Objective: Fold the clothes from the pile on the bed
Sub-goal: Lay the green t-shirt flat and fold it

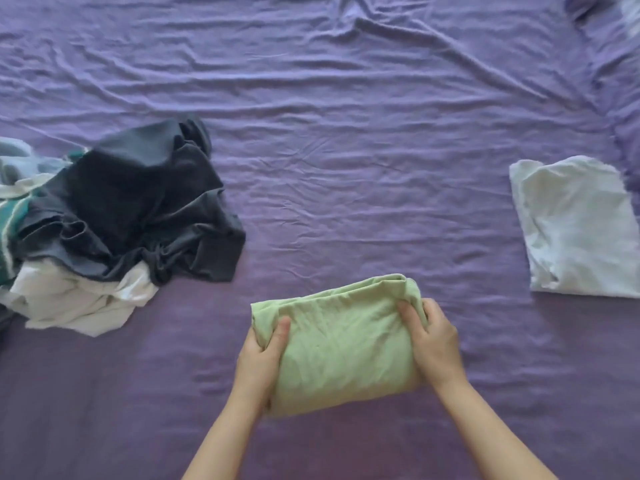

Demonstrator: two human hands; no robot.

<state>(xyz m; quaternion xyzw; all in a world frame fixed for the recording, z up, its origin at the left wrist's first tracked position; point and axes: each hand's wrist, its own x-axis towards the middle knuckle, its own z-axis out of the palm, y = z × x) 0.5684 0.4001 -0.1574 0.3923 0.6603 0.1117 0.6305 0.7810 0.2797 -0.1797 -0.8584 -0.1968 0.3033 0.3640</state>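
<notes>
A folded light-green garment (pixel 343 344) lies near the front of the purple bed sheet (pixel 346 168). My left hand (pixel 259 358) grips its left edge, thumb on top and fingers under. My right hand (pixel 433 341) grips its right edge the same way. A loose pile of clothes (pixel 114 216) sits at the left, with a dark grey piece on top, white pieces below and a green-striped one at the far left. A folded white garment (pixel 578 226) lies at the right.
The wrinkled purple sheet covers the whole view. A patterned purple-and-white fabric (pixel 620 12) shows at the top right corner.
</notes>
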